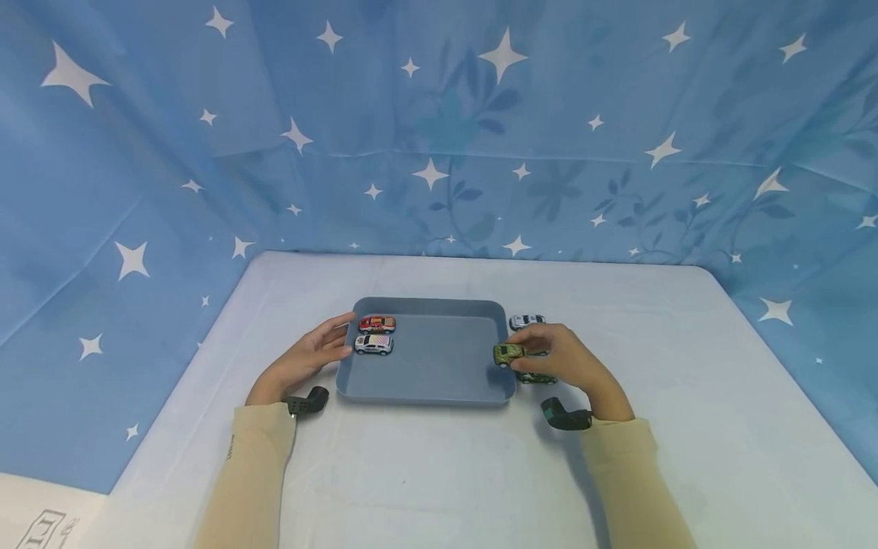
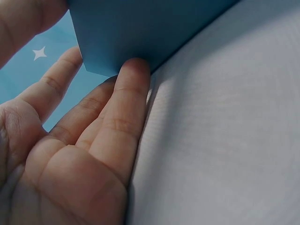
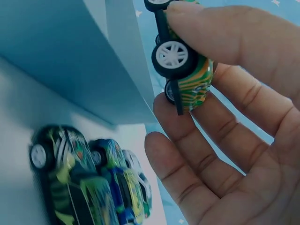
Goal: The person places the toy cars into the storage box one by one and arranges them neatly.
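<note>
A small green patterned toy car (image 1: 509, 354) hangs over the right rim of the blue-grey tray (image 1: 439, 381). My right hand (image 1: 559, 354) pinches it between thumb and fingers; its white-spoked wheel (image 3: 172, 55) shows in the right wrist view. At the tray's left side, my left hand (image 1: 312, 358) touches the outer wall with fingers fairly straight, as the left wrist view also shows at the tray corner (image 2: 108, 42). Inside the tray at upper left stand a red-orange toy car (image 1: 377, 325) and a white toy car (image 1: 373, 345), one below the other.
Right of the tray, a white-blue toy car (image 1: 527, 322) and a dark green toy car (image 1: 537, 377) stand on the white-covered table (image 1: 425, 473). Another car between them is mostly hidden by my right hand. Behind the table hangs a blue star-patterned cloth (image 1: 384, 114).
</note>
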### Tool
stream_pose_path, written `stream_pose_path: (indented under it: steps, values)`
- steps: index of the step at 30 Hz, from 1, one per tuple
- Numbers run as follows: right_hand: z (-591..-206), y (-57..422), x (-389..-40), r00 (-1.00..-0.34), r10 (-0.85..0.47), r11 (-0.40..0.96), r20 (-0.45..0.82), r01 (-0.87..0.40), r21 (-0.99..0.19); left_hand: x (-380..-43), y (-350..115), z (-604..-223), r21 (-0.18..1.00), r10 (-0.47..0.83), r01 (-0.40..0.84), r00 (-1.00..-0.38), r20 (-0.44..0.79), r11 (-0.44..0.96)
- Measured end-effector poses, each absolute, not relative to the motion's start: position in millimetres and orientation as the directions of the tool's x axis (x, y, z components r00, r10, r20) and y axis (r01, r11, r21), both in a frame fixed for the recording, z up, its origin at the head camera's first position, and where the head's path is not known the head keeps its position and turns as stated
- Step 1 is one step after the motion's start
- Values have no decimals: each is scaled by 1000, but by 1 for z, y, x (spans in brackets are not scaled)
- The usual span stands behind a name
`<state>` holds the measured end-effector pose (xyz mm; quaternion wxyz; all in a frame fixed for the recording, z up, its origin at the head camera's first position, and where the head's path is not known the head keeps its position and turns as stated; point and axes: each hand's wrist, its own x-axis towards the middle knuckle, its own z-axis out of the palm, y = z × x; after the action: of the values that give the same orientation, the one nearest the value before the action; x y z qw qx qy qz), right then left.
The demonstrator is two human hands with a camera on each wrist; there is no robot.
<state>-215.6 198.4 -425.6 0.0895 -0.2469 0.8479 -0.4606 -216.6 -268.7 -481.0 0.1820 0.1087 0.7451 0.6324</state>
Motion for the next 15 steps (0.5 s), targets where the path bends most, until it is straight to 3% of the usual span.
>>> stream_pose_path:
  steps: [15]
  values:
    - [-431, 175, -213, -874, -483, 485, 55, -319, -814, -217, -269, -482, 983, 390, -66, -912, -129, 171]
